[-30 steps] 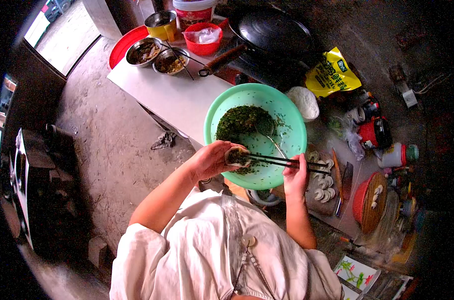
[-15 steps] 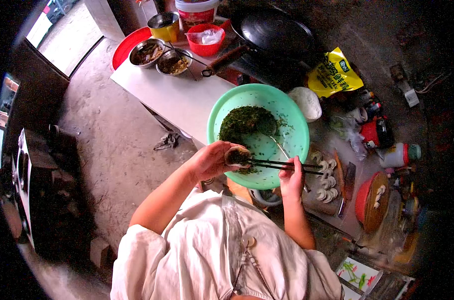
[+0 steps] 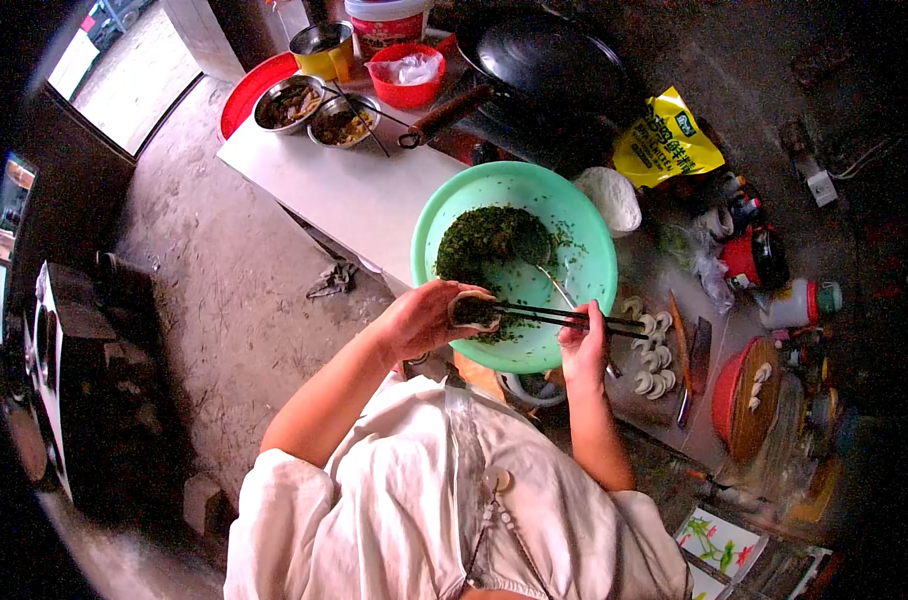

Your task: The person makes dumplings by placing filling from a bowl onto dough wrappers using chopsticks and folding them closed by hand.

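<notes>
A green bowl (image 3: 589, 210) holds chopped green filling (image 3: 479, 240) and a metal spoon (image 3: 557, 287) that leans against its side. At the bowl's near left rim, my left hand (image 3: 424, 320) cups a round dough wrapper (image 3: 476, 311) with dark green filling on it. My right hand (image 3: 586, 350) is closed on dark chopsticks (image 3: 564, 317), whose tips touch the filling in the wrapper. Several folded dumplings (image 3: 656, 358) lie on a board to the right of my right hand.
Further right are a rolling pin (image 3: 680, 330), a knife (image 3: 697, 360) and a red round container (image 3: 731, 400). White flour (image 3: 610, 202), a yellow bag (image 3: 666, 140) and a black wok (image 3: 544, 65) stand behind. Metal bowls (image 3: 289, 104) sit on the white table (image 3: 344, 200).
The chopsticks stay at the wrapper, with only slight shifts of their angle and of my right hand. My left hand holds the wrapper in nearly the same place.
</notes>
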Motion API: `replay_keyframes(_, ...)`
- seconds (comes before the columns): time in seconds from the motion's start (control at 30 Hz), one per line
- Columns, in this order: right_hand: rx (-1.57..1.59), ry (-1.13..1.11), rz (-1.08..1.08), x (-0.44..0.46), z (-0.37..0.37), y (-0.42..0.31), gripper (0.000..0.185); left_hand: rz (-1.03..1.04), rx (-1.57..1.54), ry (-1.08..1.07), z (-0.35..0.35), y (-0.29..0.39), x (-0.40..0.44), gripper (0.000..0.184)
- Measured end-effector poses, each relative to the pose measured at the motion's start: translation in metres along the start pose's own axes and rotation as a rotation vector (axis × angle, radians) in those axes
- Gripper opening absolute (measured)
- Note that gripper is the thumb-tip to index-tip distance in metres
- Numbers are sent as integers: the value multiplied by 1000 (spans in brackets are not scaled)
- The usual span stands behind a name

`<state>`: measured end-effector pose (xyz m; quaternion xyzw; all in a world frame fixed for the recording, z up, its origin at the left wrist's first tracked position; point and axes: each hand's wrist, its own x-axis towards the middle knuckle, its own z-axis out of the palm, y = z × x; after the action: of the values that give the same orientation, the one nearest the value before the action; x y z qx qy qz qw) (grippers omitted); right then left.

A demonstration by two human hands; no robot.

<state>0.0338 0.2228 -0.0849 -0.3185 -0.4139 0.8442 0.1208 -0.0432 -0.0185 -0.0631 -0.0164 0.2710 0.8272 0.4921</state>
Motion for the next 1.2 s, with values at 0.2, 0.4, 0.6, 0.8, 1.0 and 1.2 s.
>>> replay_keyframes(0.2, -59, -22, -4, -5, 3, -3, 25, 46, -40, 42, -1, 2, -3, 40)
replay_keyframes(0.4, -593, -185, -454, -14, 0, -6, 22, 295, 127, 78, -40, 3, -8, 32)
replay_keyframes(0.6, -1660, -774, -735, -1, -15, 29, 15, 223, 4, 32, -23, 13, -11, 30)
replay_keyframes(0.8, -1518, -688, -864, -11, 5, -1, 22, 19, -277, 12, 30, 12, -7, 39)
replay_keyframes(1.0, -1232, -549, -1289, -73, 56, -48, 23, -59, -245, -219, 58, -3, 3, 42)
replay_keyframes(1.2, -1188, -451, -1289, -82, 53, -61, 18, 4, 223, -134, 90, -18, 4, 50)
